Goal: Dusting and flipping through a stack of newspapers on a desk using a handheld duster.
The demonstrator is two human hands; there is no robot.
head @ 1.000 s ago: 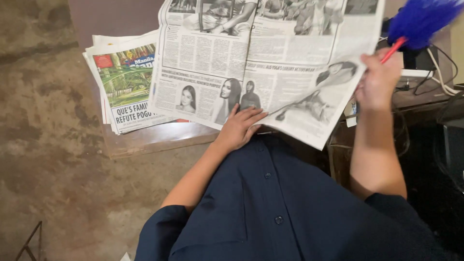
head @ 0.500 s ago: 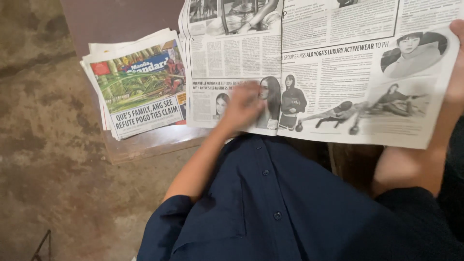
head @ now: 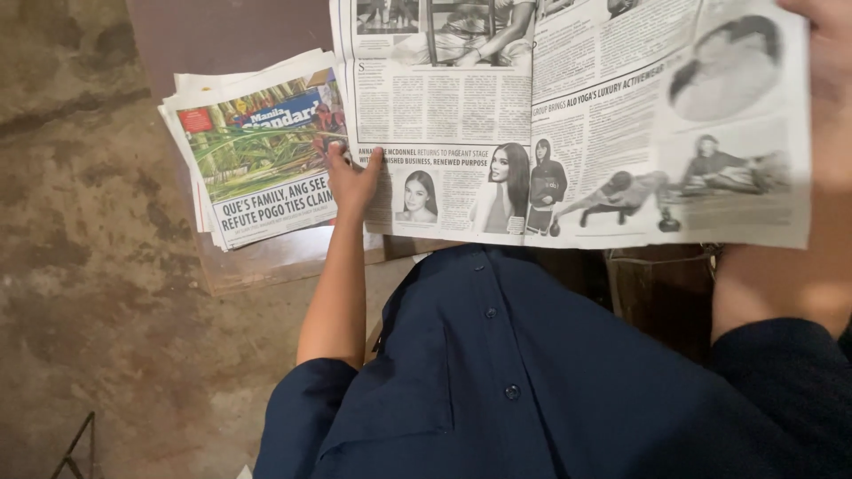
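Note:
An open black-and-white newspaper (head: 577,115) is spread in front of me above my dark blue shirt. My left hand (head: 351,180) grips its lower left corner, thumb on the printed page. My right hand (head: 827,40) holds the paper's upper right edge; only part of that hand shows at the frame's corner. Just left of my left hand a stack of folded newspapers (head: 257,168) with a colourful front page lies on a brown wooden table (head: 266,262).
Rough concrete floor (head: 89,266) stretches along the left. A thin dark metal frame (head: 75,448) pokes in at the bottom left corner. Dark wooden furniture (head: 657,284) sits under the newspaper on the right.
The newspaper has been opened wider and swung right. My left hand slid from the page's lower middle to its left corner. The blue feather duster in my right hand has left the view.

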